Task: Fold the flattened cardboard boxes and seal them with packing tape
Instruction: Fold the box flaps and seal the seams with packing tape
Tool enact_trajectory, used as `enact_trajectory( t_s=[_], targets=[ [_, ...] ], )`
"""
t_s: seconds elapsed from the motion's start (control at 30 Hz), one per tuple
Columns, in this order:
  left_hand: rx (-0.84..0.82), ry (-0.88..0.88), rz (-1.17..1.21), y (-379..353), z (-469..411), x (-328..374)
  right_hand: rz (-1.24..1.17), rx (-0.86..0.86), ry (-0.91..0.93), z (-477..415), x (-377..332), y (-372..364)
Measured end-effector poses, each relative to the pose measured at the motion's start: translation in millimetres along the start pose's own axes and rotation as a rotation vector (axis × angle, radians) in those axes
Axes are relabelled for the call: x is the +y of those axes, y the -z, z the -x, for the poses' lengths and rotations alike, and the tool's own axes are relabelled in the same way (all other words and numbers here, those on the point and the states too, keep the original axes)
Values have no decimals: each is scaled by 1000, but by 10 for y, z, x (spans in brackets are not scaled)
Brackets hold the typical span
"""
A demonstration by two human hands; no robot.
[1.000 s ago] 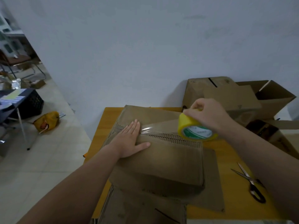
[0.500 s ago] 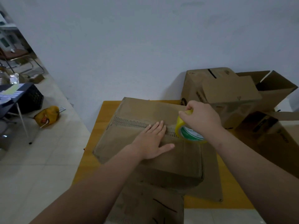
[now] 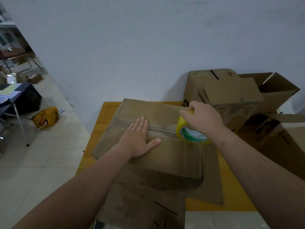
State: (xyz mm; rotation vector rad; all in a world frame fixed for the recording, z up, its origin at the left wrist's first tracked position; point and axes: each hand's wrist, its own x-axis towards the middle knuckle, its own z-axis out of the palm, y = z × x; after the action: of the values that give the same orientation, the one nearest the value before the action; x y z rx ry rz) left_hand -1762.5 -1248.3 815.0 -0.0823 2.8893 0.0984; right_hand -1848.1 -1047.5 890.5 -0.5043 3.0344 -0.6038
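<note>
Pressing left hand [image 3: 140, 139] flat on the box [image 3: 173, 159], fingers straight, I held right hand [image 3: 203, 119] clamped round the tape roll [image 3: 189, 135]. Risk noted: uneven pull could skew tape off the seam [image 3: 163, 129].

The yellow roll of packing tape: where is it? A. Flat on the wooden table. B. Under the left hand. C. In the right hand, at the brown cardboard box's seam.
C: the right hand grips the yellow roll of packing tape on the seam of the brown cardboard box; the left hand presses beside it.
</note>
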Motion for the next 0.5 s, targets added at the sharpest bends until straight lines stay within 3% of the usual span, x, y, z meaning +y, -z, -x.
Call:
enact_trajectory(
  t_s=[0.1,0.23,0.37,0.5],
  targets=[
    [-4,-111,0,-50,-43,351,-181,19,26,0,27,-17],
    [26,-125,46,-81,-68,414,-440,25,93,22,235,38],
    [11,-124,60,-60,-47,395,-839,-75,-44,180,517,-76],
    [20,-78,98,-60,-65,439,-1105,-4,-134,231,581,-216]
  ],
)
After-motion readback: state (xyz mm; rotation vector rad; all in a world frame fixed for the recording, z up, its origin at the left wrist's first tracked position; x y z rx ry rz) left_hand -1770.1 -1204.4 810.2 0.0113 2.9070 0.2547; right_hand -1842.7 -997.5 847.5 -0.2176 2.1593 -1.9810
